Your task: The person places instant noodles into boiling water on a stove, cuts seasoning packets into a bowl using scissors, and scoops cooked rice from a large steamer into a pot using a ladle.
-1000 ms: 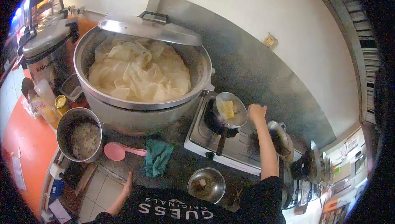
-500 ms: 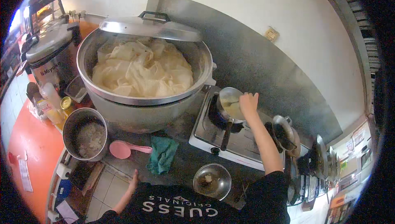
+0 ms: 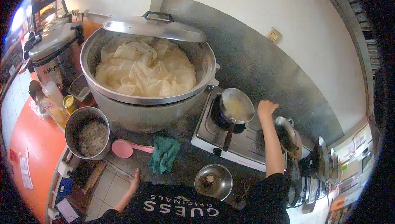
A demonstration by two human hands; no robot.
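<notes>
A small saucepan (image 3: 238, 105) with a dark handle sits on the gas stove (image 3: 257, 148), pale yellowish liquid inside it. Just right of its rim, above the stove, is my right hand (image 3: 267, 109), fingers curled closed; whatever they hold is hidden. My left hand (image 3: 134, 181) is low at the counter's front edge, fingers extended and holding nothing visible. Nearest to it are a pink rice paddle (image 3: 123, 148) and a crumpled green cloth (image 3: 165, 156). A metal bowl (image 3: 224, 183) with dark and light bits in its bottom stands in front of the stove.
A huge rice pot (image 3: 144, 115) lined with pale cloth stands behind, its lid (image 3: 154, 28) resting across the back rim. Left are a metal pot (image 3: 87, 152) with rice in it, bottles (image 3: 53, 106) and a Miyako cooker (image 3: 57, 55). More pans (image 3: 286, 131) stand right of the stove.
My right hand has moved from over the saucepan to the right, away from its rim. My left hand has stayed near the counter edge. The view has shifted slightly.
</notes>
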